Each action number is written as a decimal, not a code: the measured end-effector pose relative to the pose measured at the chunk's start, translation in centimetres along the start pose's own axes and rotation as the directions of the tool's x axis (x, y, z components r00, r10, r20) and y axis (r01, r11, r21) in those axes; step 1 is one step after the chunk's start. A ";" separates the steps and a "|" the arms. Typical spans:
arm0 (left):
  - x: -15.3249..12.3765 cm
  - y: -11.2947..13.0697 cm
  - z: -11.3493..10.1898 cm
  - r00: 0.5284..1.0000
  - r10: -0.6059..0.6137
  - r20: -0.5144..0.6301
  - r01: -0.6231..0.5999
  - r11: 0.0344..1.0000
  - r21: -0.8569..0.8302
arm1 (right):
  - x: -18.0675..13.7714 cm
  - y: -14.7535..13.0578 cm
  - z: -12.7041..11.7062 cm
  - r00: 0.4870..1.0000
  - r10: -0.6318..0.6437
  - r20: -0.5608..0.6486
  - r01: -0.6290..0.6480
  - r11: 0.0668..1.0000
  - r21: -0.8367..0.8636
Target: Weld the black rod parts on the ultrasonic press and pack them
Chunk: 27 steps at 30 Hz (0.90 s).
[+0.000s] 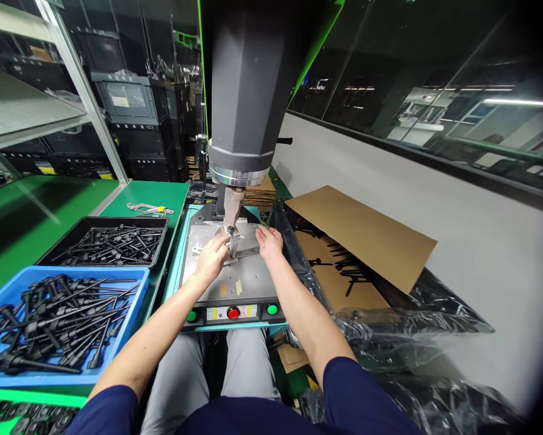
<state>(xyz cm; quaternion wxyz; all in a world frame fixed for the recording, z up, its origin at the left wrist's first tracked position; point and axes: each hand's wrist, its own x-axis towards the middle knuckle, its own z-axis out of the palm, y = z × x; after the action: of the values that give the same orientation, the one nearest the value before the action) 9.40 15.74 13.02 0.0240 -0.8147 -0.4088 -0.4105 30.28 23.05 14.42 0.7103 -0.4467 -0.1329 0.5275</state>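
My left hand (211, 261) is closed at the left of the metal fixture (248, 251), its fingertips by a small dark piece (230, 230). What the fingers grip is mostly hidden. At the fixture's right end my right hand (270, 241) is raised with its fingers partly stretched and slightly apart; no held thing shows in it. Between the hands, the press's pale metal horn (232, 205) comes down close over the fixture. A clear plastic sheet (251, 230) spans the space around the horn. The fixture sits on a grey metal plate (253, 279).
A blue tray (141, 284) of black strap-like parts stands left, a black tray (159, 241) behind it. Along the press front are a red button (233, 312) and green buttons (272, 309). Right, a plastic-lined carton holds black parts under a cardboard sheet (362, 232).
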 end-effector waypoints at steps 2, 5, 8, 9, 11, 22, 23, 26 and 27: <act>0.0 0.0 -0.1 1.000 -0.007 -0.007 0.007 1.000 0.022 | 0.1 0.3 -0.2 1.000 0.010 0.004 -0.010 1.000 -0.012; -0.2 0.1 -0.2 1.000 0.013 -0.001 -0.013 0.999 0.050 | -0.2 0.8 -0.6 0.999 0.044 -0.003 -0.044 0.998 -0.038; -0.5 0.1 0.0 1.000 0.027 -0.013 -0.026 0.999 0.046 | -0.7 1.2 -1.3 0.995 0.094 -0.020 -0.095 0.993 -0.069; -0.6 0.2 0.1 0.999 0.028 -0.018 -0.028 0.999 0.044 | -0.8 1.4 -1.5 0.993 0.112 -0.030 -0.114 0.990 -0.081; -0.6 0.4 0.2 0.999 0.026 -0.025 -0.025 0.999 0.037 | -1.2 1.6 -1.9 0.988 0.146 -0.049 -0.150 0.983 -0.109; -9.8 4.5 -4.5 0.927 -0.278 -0.251 0.278 0.960 -0.036 | -8.2 1.4 -14.4 0.925 -0.334 0.183 0.359 0.603 -0.713; -12.0 4.4 -4.6 0.886 -0.375 -0.274 0.388 0.921 -0.005 | -8.9 1.7 -16.4 0.875 -0.391 0.286 0.446 0.419 -0.791; -18.0 3.3 -4.0 0.752 -0.632 -0.188 0.653 0.754 0.074 | -10.1 2.9 -21.6 0.865 -0.304 0.399 0.456 0.142 -0.879; -19.5 2.9 -3.7 0.706 -0.696 -0.130 0.706 0.705 0.067 | -10.3 3.5 -22.9 0.888 -0.246 0.389 0.427 0.129 -0.895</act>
<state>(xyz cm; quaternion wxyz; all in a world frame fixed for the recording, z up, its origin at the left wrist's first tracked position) 2.60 -0.18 2.94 -0.0689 -0.5750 -0.7085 -0.4034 38.97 2.94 1.73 0.3630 -0.7061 -0.5792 0.1849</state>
